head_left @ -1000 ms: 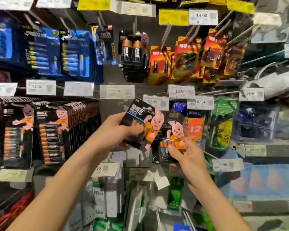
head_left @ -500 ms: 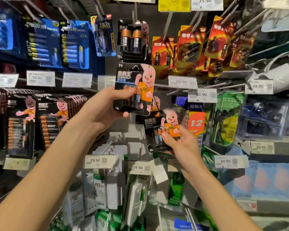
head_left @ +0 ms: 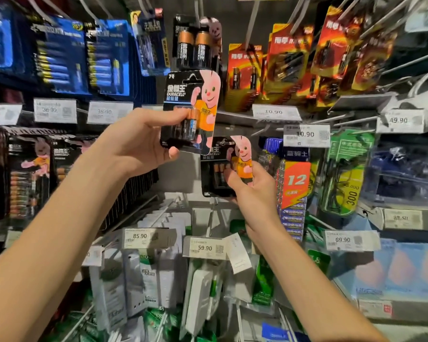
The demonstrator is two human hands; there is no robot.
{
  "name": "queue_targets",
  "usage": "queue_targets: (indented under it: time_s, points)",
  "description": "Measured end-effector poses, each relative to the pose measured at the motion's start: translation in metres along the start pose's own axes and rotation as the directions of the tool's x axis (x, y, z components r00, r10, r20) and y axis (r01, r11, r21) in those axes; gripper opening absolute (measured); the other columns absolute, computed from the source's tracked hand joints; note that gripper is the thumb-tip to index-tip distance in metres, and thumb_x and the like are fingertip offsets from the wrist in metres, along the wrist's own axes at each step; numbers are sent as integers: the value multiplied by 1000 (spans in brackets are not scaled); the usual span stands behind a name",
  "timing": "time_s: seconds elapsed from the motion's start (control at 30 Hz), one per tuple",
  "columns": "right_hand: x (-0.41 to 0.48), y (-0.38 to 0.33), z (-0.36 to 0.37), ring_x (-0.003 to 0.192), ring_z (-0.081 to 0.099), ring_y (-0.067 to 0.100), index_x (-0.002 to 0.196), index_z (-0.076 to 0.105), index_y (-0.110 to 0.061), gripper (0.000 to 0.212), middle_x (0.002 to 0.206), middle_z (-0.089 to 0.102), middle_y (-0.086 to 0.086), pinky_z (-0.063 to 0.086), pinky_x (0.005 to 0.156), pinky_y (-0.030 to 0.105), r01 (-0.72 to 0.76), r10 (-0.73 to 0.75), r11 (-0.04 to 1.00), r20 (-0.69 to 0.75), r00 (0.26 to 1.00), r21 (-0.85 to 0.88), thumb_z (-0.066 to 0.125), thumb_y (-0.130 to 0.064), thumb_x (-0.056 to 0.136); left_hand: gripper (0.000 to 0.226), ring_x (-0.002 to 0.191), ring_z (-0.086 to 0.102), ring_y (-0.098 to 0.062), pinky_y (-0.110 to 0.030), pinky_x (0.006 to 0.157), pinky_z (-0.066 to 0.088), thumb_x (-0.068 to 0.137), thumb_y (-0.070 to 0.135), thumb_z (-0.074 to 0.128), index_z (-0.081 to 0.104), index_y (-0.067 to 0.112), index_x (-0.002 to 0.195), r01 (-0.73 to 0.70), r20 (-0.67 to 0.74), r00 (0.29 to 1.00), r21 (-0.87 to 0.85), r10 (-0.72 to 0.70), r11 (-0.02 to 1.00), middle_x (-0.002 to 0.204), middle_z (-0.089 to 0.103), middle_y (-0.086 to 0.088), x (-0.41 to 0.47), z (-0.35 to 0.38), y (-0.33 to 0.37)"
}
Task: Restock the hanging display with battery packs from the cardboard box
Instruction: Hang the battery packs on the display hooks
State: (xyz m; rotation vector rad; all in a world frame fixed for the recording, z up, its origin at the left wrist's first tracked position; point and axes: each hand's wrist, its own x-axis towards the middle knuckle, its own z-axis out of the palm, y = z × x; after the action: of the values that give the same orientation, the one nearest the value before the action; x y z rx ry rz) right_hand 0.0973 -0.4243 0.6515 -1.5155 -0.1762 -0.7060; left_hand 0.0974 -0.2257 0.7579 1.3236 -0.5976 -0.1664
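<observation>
My left hand (head_left: pixel 143 141) grips a black battery pack (head_left: pixel 190 95) with a pink bunny on it, held upright in front of the hanging display, just below a hanging pack of two large cells (head_left: pixel 195 45). Lower and to the right, my right hand (head_left: pixel 252 191) pinches a second black bunny pack (head_left: pixel 218 154) by its lower part. I cannot tell whether that pack hangs on a hook. The cardboard box is out of view.
Hooks with blue packs (head_left: pixel 106 62) at upper left, red-orange packs (head_left: pixel 287 70) at upper right, rows of black packs (head_left: pixel 30 174) at left. Price tags (head_left: pixel 307 135) jut out on the hook ends. White chargers (head_left: pixel 158 272) hang below my arms.
My left hand has raised its pack from a tilt at mid-height to upright in front of the upper hooks. My right hand keeps hold of the lower pack.
</observation>
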Motion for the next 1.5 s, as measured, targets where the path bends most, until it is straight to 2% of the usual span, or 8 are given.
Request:
queue_targets:
  time_s: [0.23,0.4,0.63,0.9,1.17,1.33,1.4,1.5]
  points:
    - [13,5,9,95,70,19,102,68,-25,13,97,75,-2,56,90,39,14,-14,1000,-10,1000,6,70,-15,95,26,87,70,-14,-17,47,44,82,21,67,77,15,105,-32,29,999,29,31,999,111,74,-4,1,-1,-3]
    - [26,14,15,89,66,13,96,65,-25,9,95,72,-2,52,78,31,-27,27,1000,-26,999,9,71,-19,94,56,98,63,-19,-18,48,44,76,27,75,69,7,127,-75,41,997,60,73,995,136,64,-17,1,-3,-7]
    - [37,19,27,94,64,35,77,61,-12,11,95,66,15,49,101,58,-187,212,932,-51,976,310,61,-17,87,16,80,69,-13,-19,45,44,81,20,68,80,22,91,-124,68,991,64,119,990,99,74,1,-1,0,-11]
    - [61,38,31,89,70,29,88,62,-17,25,90,68,7,60,87,52,-190,195,980,-76,978,65,60,8,87,43,89,67,-18,-20,47,47,79,22,72,68,13,121,-122,75,990,69,117,990,110,70,-7,-1,-1,-17]
    - [70,37,39,67,57,7,80,51,-20,35,76,54,-6,57,82,39,-193,218,952,-82,973,239,51,12,95,31,89,65,-19,-20,47,46,81,22,69,72,16,112,-131,99,988,96,121,987,108,71,-6,-2,1,-20]
    - [76,47,41,88,66,46,86,62,-8,16,93,70,22,52,89,67,-210,244,950,-126,962,232,62,7,91,22,81,67,-14,-19,46,46,80,20,69,74,17,101,-133,99,987,104,122,986,98,73,-4,-6,2,-22]
    - [74,47,39,99,68,43,89,63,-10,14,99,70,18,54,93,61,-269,321,918,-148,935,291,65,4,92,25,83,66,-16,-20,47,46,80,20,69,73,15,105,-128,90,989,109,119,986,101,72,-5,-7,2,-26]
    - [66,41,31,64,63,19,82,54,-6,21,84,59,8,61,69,32,-425,496,818,-102,862,388,52,9,97,22,83,66,-16,-20,47,47,81,17,73,73,15,103,-107,67,993,102,101,989,100,71,-5,-9,1,-39]
